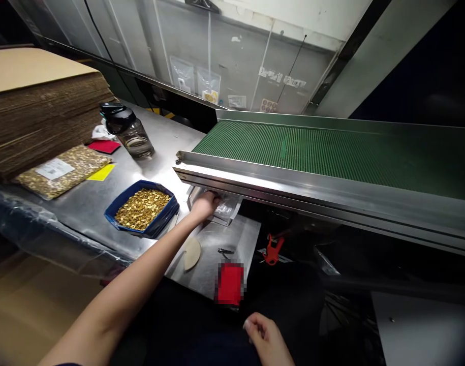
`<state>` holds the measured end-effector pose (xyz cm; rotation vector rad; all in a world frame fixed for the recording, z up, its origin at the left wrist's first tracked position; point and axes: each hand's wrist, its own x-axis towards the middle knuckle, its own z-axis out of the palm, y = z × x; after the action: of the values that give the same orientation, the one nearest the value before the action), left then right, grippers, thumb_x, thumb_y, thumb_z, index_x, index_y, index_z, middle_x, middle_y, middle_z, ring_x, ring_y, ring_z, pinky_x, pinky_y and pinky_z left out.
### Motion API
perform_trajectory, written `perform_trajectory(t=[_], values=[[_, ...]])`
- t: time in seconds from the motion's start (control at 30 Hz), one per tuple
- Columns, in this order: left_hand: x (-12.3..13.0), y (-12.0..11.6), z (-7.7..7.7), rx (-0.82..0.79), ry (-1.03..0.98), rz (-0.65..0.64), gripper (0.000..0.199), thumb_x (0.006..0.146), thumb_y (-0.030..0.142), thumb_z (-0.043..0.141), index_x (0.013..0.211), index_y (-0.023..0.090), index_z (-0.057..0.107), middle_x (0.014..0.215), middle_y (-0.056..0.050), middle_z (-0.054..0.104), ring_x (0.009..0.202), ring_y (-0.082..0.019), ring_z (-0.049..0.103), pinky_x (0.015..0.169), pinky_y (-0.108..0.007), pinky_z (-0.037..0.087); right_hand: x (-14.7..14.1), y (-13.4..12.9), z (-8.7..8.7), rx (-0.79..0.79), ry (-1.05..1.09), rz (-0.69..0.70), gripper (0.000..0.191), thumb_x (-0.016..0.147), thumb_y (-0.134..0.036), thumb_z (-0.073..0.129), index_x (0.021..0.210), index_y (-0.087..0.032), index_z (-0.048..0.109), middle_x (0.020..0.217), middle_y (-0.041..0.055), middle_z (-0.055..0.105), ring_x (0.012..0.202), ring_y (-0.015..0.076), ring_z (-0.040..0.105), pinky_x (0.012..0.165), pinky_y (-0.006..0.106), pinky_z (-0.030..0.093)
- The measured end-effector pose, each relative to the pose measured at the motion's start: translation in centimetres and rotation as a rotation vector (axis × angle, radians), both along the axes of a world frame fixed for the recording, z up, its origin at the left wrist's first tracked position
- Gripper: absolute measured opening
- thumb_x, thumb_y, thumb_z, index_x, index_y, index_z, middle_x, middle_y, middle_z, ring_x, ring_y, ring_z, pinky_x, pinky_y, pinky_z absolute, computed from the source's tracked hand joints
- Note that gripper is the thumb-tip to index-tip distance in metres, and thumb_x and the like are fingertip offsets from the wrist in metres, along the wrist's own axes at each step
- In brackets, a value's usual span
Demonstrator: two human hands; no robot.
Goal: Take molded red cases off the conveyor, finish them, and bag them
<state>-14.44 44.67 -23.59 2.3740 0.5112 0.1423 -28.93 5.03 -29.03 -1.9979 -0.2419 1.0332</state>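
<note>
My left hand reaches into a shallow tray tucked below the edge of the conveyor. Its fingers are closed against clear plastic in the tray, and what they grip is partly hidden. My right hand is low in the view, over dark clothing. Its fingers are curled in, and nothing shows in them. Left of the tray, a blue bin holds many small gold-coloured metal pieces.
A green ribbed conveyor belt runs right behind a metal rail. Cardboard sheets, a bag of gold pieces and a water bottle stand left. Nail clippers, a red blurred item and an orange clamp lie near the front.
</note>
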Motion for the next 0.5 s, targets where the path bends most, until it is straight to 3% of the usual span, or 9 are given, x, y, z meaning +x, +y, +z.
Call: perform_trajectory(t=[0.1, 0.23, 0.33, 0.4, 0.5], values=[[-2.8, -1.1, 1.5, -0.089, -0.105, 0.002, 0.024, 0.097, 0.037, 0.059, 0.092, 0.017, 0.07, 0.095, -0.007, 0.072, 0.093, -0.022, 0.066, 0.091, -0.04, 0.051, 1.1, 0.2, 2.1, 0.025, -0.102, -0.133, 0.053, 0.094, -0.067, 0.052, 0.085, -0.018, 0.07, 0.066, 0.0003, 0.055, 0.063, 0.0152, 0.048, 0.058, 0.025, 0.037], [-7.1, -4.0, 3.8, -0.275, -0.236, 0.056, 0.031, 0.097, 0.044, 0.052, 0.085, 0.019, 0.067, 0.087, -0.004, 0.068, 0.087, -0.022, 0.062, 0.082, -0.032, 0.047, 3.5, 3.4, 7.8, 0.079, -0.293, -0.172, 0.043, 0.099, -0.057, 0.051, 0.089, -0.02, 0.069, 0.082, 0.0044, 0.066, 0.075, 0.0188, 0.059, 0.067, 0.026, 0.045], [-9.6, -6.9, 5.4, -0.473, -0.252, 0.064, 0.036, 0.096, 0.051, 0.054, 0.083, 0.019, 0.065, 0.082, -0.002, 0.065, 0.081, -0.021, 0.059, 0.075, -0.03, 0.046, 5.8, 7.4, 11.3, 0.175, -0.495, -0.095, 0.033, 0.101, -0.05, 0.051, 0.102, -0.022, 0.069, 0.098, 0.0071, 0.069, 0.089, 0.0212, 0.064, 0.079, 0.028, 0.05], [-10.9, -8.7, 6.1, -0.629, -0.207, 0.014, 0.038, 0.094, 0.053, 0.058, 0.08, 0.018, 0.066, 0.077, -0.002, 0.064, 0.077, -0.02, 0.058, 0.073, -0.029, 0.046, 7.3, 9.8, 12.6, 0.2, -0.609, -0.014, 0.037, 0.096, -0.052, 0.061, 0.118, -0.022, 0.065, 0.111, 0.0095, 0.068, 0.101, 0.0237, 0.064, 0.089, 0.032, 0.05], [-12.4, -11.0, 6.4, -0.846, -0.128, -0.048, 0.039, 0.091, 0.054, 0.062, 0.076, 0.018, 0.066, 0.071, -0.001, 0.06, 0.07, -0.018, 0.055, 0.067, -0.028, 0.046, 8.7, 11.9, 13.0, 0.135, -0.557, 0.173, 0.036, 0.091, -0.055, 0.068, 0.103, -0.021, 0.069, 0.094, 0.0051, 0.071, 0.084, 0.0205, 0.064, 0.077, 0.029, 0.049]])
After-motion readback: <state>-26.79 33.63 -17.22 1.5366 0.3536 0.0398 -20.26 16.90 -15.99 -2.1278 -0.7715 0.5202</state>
